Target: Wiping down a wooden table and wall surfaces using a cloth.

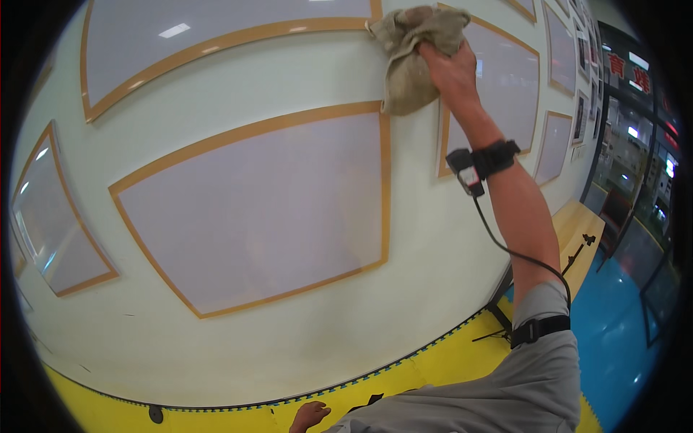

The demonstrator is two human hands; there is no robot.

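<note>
My right hand (452, 67) is raised high against the white wall (325, 70), gripping a crumpled beige cloth (409, 81). The cloth covers the gap between an upper wood-edged panel (233, 40) and a panel on the right (503, 81), overlapping their near edges. Its lower end hangs by the top right corner of a large central panel (260, 211), which has a pale surface and a tan border. Down at the bottom edge, my left hand (311, 415) hangs low over the yellow mat, partly cut off. Its fingers look loosely curled, and no object shows in it.
More framed panels (65, 216) hang at the left and far right. Yellow interlocking foam mats (449, 357) meet the wall's foot, with blue flooring (612, 325) at the right. A wooden table (582, 227) carrying a black stand stands near glass doors (622, 146). A cable (498, 243) runs along my right arm.
</note>
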